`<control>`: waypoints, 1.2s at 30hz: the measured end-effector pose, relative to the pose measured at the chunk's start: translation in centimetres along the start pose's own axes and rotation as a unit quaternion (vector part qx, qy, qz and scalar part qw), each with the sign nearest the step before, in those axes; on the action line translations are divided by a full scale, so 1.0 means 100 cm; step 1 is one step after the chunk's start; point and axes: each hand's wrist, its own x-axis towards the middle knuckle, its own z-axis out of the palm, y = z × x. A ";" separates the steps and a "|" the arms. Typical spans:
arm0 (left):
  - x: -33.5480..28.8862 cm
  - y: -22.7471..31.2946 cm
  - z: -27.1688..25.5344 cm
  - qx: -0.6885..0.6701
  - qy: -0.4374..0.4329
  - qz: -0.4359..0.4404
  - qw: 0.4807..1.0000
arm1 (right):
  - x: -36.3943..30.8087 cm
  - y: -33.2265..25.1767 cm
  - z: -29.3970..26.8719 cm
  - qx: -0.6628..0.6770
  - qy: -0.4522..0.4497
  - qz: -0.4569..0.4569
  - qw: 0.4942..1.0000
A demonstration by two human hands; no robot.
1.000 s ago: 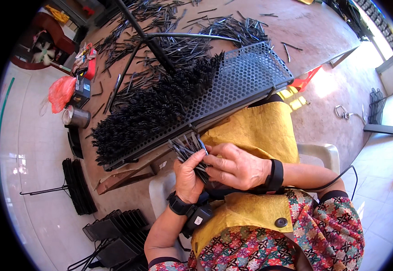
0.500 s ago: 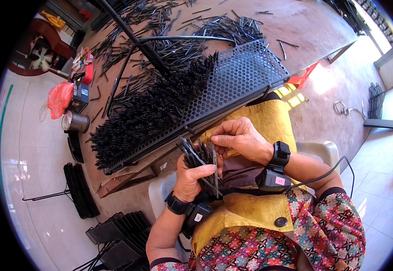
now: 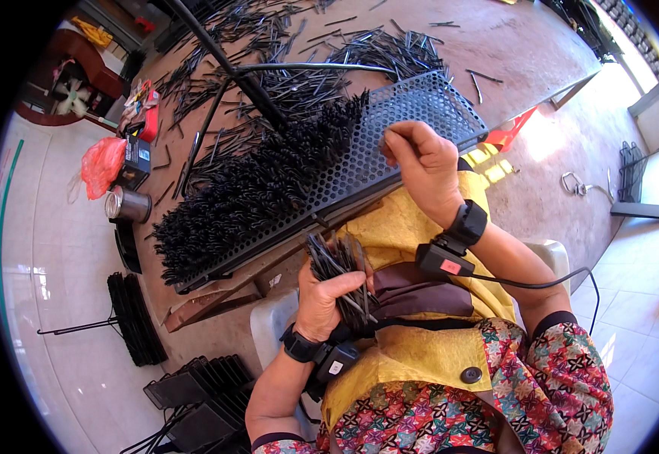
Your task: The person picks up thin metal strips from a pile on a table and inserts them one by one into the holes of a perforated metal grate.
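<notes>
A bundle of thin black rubber-like strips (image 3: 339, 274) is gripped in my left hand (image 3: 320, 301), thumb pressed across it, just below the near edge of the board. My right hand (image 3: 429, 168) is raised over the bare part of a black perforated board (image 3: 405, 102), its fingers pinched together. Whatever they hold, if anything, is too small or hidden to make out. Dense black tufts (image 3: 253, 189) fill the board's left portion, while the right part shows open round holes. The board lies tilted across the near side of a table.
Many loose black strips (image 3: 291, 98) are scattered over the brown table (image 3: 511, 45). A black metal rod (image 3: 231, 68) rises across the board. A metal can (image 3: 127, 203), a dark box (image 3: 136, 160) and a red plastic bag (image 3: 102, 168) are at the left. Black frames (image 3: 200, 401) stack below.
My right hand has left the bundle and moved up and to the right, over the perforated board. My left hand still grips the strips, almost in the same place.
</notes>
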 end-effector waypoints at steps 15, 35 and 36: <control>0.003 -0.002 -0.014 -0.085 0.088 0.012 0.992 | 0.011 0.002 0.039 -0.270 -0.214 -0.335 0.877; 0.005 -0.007 -0.016 -0.119 0.105 0.018 0.987 | 0.007 -0.013 0.021 -0.105 -0.075 -0.135 0.982; 0.005 -0.006 -0.016 -0.116 0.109 0.021 0.987 | 0.013 -0.011 0.024 -0.112 -0.061 -0.181 0.975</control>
